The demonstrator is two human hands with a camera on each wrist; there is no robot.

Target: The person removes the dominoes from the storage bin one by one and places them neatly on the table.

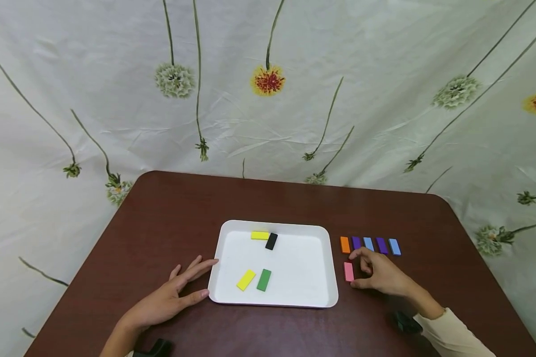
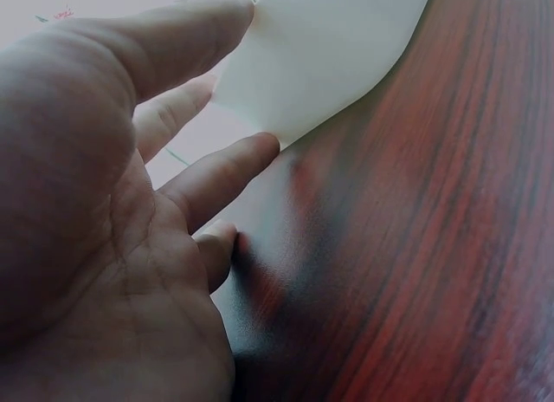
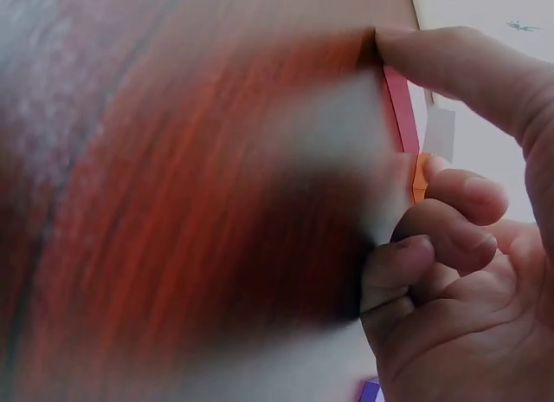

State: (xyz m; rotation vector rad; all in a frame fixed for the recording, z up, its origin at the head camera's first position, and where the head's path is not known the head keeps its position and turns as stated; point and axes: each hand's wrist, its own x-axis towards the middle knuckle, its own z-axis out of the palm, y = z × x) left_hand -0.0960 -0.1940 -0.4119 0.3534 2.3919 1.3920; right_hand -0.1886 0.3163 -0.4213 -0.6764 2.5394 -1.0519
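Note:
At the left edge of the white tray (image 1: pixel 295 297) my left hand (image 1: pixel 161 300) has its fingers spread, fingertips at the rim. In the left wrist view, the left hand's fingers (image 2: pixel 221 177) reach the tray's side. My right hand (image 1: pixel 381 272) has thumb and index finger at the two ends of a pink block (image 1: pixel 348 271), which lies on the table right of the tray. The right wrist view shows the thumb beside the pink block (image 3: pixel 401 107), other fingers curled. Inside the tray are two yellow blocks (image 1: pixel 246 280), a black block (image 1: pixel 271 241) and a green block (image 1: pixel 264 280).
Beyond the right hand stands a row of blocks: an orange block (image 1: pixel 345 245), purple blocks (image 1: pixel 381 246) and light blue blocks (image 1: pixel 395 247). All rest on a dark brown table (image 1: pixel 183 208). A flowered cloth (image 1: pixel 232 114) hangs behind the table.

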